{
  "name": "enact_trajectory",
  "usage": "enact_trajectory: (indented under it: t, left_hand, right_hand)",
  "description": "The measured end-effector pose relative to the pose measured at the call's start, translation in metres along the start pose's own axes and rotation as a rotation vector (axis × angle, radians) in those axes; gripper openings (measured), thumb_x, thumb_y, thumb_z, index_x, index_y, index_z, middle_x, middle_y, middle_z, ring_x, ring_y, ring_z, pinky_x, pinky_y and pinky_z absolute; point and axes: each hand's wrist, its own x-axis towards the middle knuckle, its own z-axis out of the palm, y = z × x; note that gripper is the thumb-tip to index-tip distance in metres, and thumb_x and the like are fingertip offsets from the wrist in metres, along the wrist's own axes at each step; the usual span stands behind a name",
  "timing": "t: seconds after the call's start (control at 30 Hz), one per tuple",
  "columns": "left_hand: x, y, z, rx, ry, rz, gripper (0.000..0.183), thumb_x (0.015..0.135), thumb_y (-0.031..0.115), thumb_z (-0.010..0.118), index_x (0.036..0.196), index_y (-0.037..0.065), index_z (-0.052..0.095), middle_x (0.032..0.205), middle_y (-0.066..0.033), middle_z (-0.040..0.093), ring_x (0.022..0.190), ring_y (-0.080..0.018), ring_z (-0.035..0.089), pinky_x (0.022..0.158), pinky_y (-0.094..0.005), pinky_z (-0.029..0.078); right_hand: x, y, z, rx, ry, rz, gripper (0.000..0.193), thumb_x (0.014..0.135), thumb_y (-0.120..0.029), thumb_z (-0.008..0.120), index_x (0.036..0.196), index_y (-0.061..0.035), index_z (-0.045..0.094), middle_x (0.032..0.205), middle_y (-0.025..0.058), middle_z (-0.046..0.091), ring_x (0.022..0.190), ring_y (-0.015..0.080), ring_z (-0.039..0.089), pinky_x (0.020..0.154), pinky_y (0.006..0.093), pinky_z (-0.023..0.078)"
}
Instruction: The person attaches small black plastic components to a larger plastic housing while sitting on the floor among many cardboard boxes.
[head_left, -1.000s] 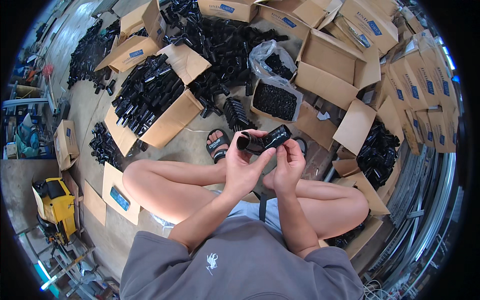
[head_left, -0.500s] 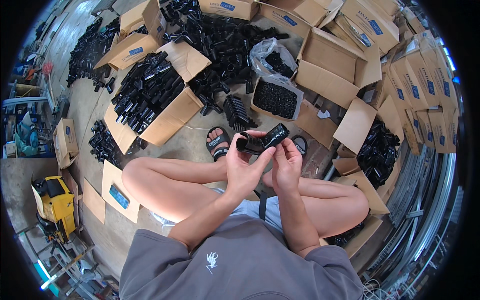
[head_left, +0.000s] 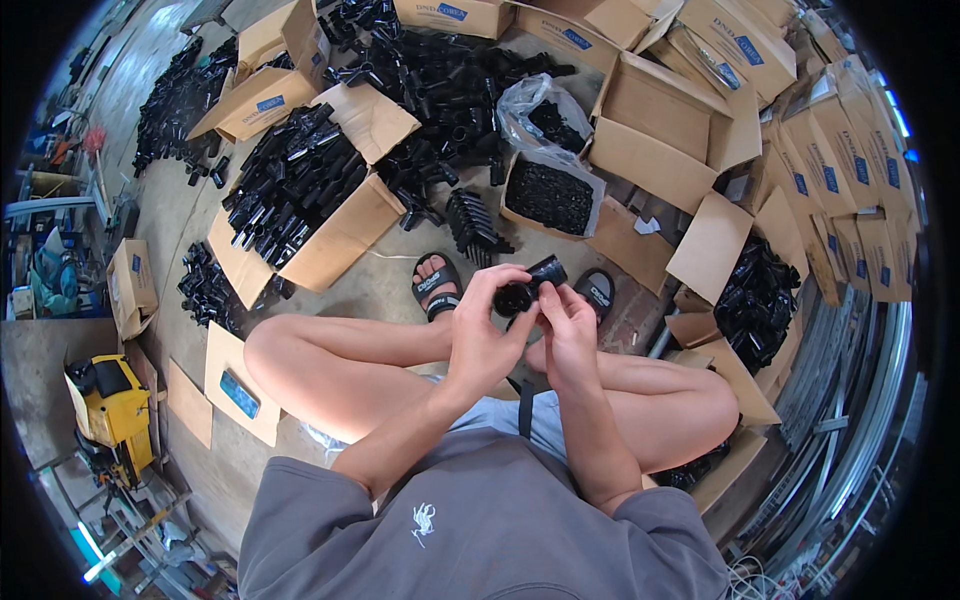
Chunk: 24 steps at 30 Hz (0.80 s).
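Note:
Between my two hands is a glossy black pipe fitting point(head_left: 546, 271), a short tube with a second round opening facing up toward me. My left hand point(head_left: 484, 318) wraps its fingers and thumb round the left part, beside the open ring. With thumb and fingertips, my right hand point(head_left: 568, 325) grips the right side of the same fitting. What the right fingertips press on is partly hidden. Just beyond my hands stands a neat row of similar black fittings point(head_left: 473, 222) on the floor. A carton point(head_left: 555, 200) of small black pieces lies beyond, to the right.
A big open carton point(head_left: 345, 236) heaped with black fittings stands at the left front, with a loose pile point(head_left: 440, 90) behind it. Another filled carton point(head_left: 708, 245) is on the right, near metal profiles point(head_left: 840, 410). A phone point(head_left: 239, 394) rests on cardboard by my left knee.
The fitting has been turned in my hands: its round opening now faces up toward me, and its far end sits slightly lower and further left. Both hands keep hold of it.

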Motion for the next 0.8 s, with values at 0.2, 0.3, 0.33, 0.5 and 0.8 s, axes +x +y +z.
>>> enact_trajectory:
  t: [0.2,0.3,0.33,0.5,0.8]
  left_hand:
    - [-0.009,-0.023,-0.023,-0.733,-0.293,-0.355,0.070,0.090,0.009,0.076,0.152,0.004,0.044,0.140,-0.0098,0.058,0.142,-0.0206,0.044,0.107,-0.0398,0.047]
    - [0.006,-0.026,-0.028,-0.823,-0.210,-0.888,0.049,0.103,0.021,0.066,0.147,0.002,0.053,0.137,-0.0084,0.062,0.124,-0.0135,0.058,0.103,-0.0317,0.049]
    - [0.006,-0.031,-0.025,-0.827,-0.208,-0.886,0.049,0.103,0.021,0.066,0.147,0.002,0.053,0.137,-0.0084,0.062,0.124,-0.0135,0.058,0.103,-0.0317,0.049]
    - [-0.001,-0.062,-0.017,-0.828,-0.265,-0.807,0.037,0.103,0.016,0.064,0.134,-0.003,0.062,0.120,-0.0050,0.070,0.105,-0.0101,0.066,0.090,-0.0266,0.054]
    - [-0.008,-0.107,-0.017,-1.143,-0.185,-0.990,0.024,0.106,0.021,0.058,0.125,0.006,0.060,0.121,-0.0079,0.069,0.110,-0.0166,0.067,0.094,-0.0303,0.051]
  right_hand:
    - [0.011,0.008,-0.014,-0.102,-0.038,0.101,0.032,0.105,-0.024,0.063,0.123,0.0024,0.066,0.105,0.0053,0.071,0.094,0.0087,0.063,0.085,0.0226,0.049]
    - [0.014,0.013,-0.020,-0.153,-0.073,0.129,0.034,0.105,-0.021,0.062,0.127,0.0049,0.064,0.110,0.0067,0.071,0.097,0.0099,0.064,0.085,0.0233,0.050]
    - [0.016,0.013,-0.018,-0.157,-0.075,0.129,0.034,0.105,-0.021,0.062,0.127,0.0049,0.064,0.110,0.0067,0.071,0.097,0.0099,0.064,0.085,0.0233,0.050]
    - [0.029,0.027,-0.019,-0.297,-0.067,0.044,0.032,0.101,-0.015,0.067,0.125,0.0053,0.064,0.110,0.0068,0.071,0.096,0.0111,0.065,0.085,0.0251,0.052]
    - [0.093,0.016,-0.012,-0.581,-0.034,0.040,0.023,0.100,-0.024,0.068,0.108,-0.0032,0.072,0.087,-0.0009,0.069,0.080,0.0080,0.063,0.068,0.0224,0.045]
